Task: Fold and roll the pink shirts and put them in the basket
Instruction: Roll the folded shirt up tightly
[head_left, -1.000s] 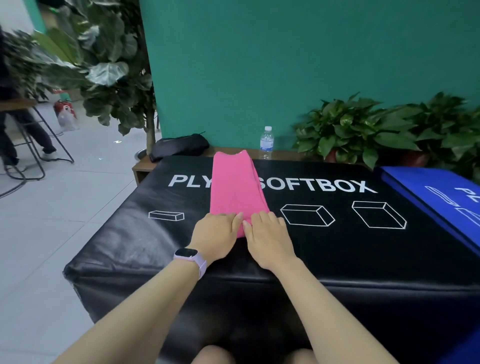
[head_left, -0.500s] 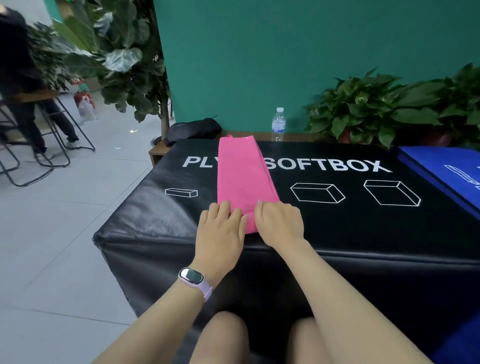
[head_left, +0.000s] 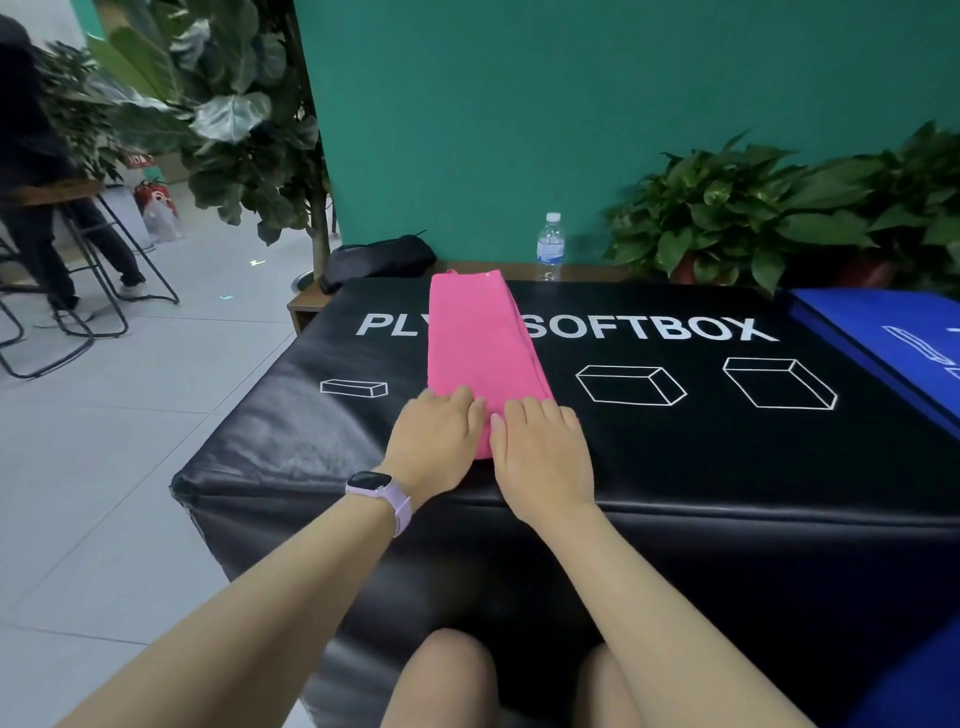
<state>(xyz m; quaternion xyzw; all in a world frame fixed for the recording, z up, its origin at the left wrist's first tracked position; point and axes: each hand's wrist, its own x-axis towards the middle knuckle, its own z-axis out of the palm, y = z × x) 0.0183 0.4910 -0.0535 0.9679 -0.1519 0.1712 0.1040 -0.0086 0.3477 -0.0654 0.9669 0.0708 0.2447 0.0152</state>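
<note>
A pink shirt (head_left: 478, 338) lies folded into a long narrow strip on the black soft box (head_left: 675, 447), running away from me over the white lettering. My left hand (head_left: 434, 444), with a watch on its wrist, and my right hand (head_left: 543, 452) lie side by side on the strip's near end. The fingers of both hands are bent over that end and cover it; whether they hold a rolled edge is hidden. No basket is in view.
A water bottle (head_left: 549, 247) and a black bag (head_left: 376, 260) stand on a wooden ledge behind the box. Potted plants (head_left: 753, 208) fill the back right. A blue box (head_left: 893, 343) adjoins on the right. Stools and a person (head_left: 31, 171) are at far left.
The camera has tilted down and shifted; my knees are now in view. Both hands stay on the strip's near end, with little visible movement of the shirt.
</note>
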